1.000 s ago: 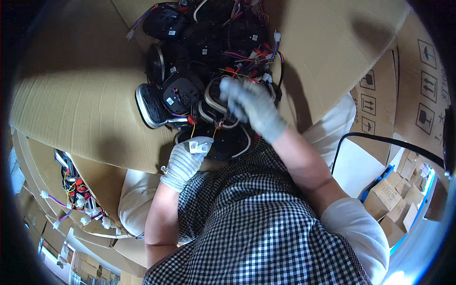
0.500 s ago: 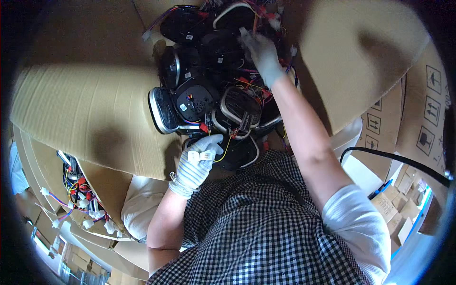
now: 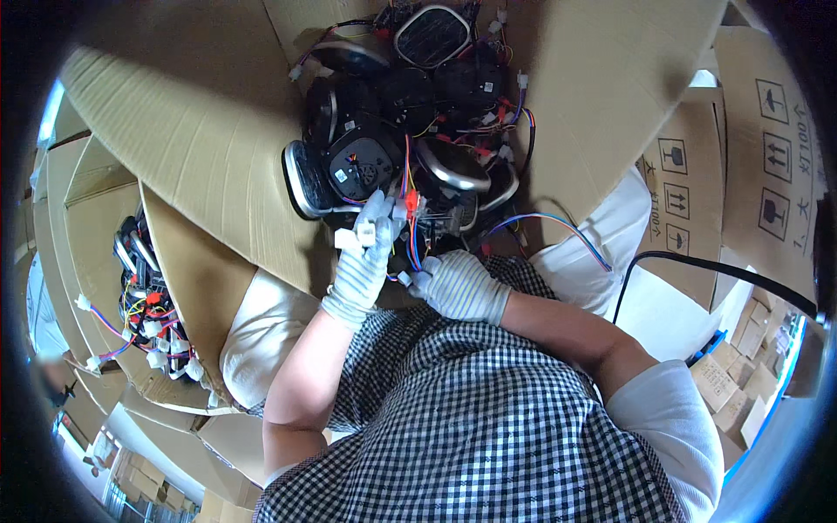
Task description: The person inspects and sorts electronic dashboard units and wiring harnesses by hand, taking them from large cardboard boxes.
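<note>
My left hand, in a striped white glove, is closed beside an upright bundle of coloured wires with a red connector. Small white pieces lie across its fingers; what its fingertips hold is hidden. My right hand, gloved the same way, pinches the lower end of those wires near my apron. Just beyond both hands, black rounded housings with silver rims are heaped in a cardboard box, one showing a round vent and another tilted silver-edged housing next to it.
Tall cardboard flaps rise left and right of the heap. A second open box at the left holds more wired parts. Blue and red wires trail to the right over white cloth. A black cable arches beside printed cartons.
My right hand has come back from the far part of the heap to the wires near my body. My left hand has moved slightly up. A silver-rimmed housing at the back now shows its face.
</note>
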Action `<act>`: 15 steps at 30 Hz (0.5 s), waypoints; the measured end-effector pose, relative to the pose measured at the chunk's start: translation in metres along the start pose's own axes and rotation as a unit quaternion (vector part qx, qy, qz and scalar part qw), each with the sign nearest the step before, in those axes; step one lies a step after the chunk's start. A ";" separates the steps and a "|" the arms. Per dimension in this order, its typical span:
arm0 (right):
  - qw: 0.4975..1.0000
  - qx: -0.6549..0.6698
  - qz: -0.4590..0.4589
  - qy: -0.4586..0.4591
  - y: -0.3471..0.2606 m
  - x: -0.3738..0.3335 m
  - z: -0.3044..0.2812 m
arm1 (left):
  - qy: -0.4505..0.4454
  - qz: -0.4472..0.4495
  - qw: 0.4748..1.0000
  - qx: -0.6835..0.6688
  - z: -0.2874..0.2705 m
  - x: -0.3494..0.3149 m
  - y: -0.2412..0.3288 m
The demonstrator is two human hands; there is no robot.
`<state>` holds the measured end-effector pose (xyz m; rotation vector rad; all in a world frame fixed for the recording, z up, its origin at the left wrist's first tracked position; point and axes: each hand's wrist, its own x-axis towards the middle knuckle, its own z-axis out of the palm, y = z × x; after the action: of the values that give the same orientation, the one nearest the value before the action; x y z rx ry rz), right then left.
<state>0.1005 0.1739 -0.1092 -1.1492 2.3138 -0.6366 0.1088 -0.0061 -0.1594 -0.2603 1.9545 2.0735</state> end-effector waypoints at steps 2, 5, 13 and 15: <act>1.000 -0.011 0.001 0.000 -0.002 -0.002 0.000 | 0.013 -0.004 1.000 -0.018 0.006 0.003 0.008; 0.999 -0.041 -0.010 0.013 -0.003 -0.003 -0.003 | -0.043 -0.045 0.996 -0.059 0.009 0.003 0.045; 0.998 -0.043 -0.038 0.006 -0.014 -0.004 -0.009 | -0.154 -0.125 0.979 -0.058 0.012 -0.008 0.076; 0.997 -0.023 -0.023 0.068 0.007 -0.009 0.010 | -0.133 -0.106 0.983 -0.075 0.020 -0.008 0.081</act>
<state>0.1070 0.1832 -0.1193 -1.2169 2.4325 -0.7024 0.0917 0.0097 -0.0788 -0.2013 1.5487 2.0019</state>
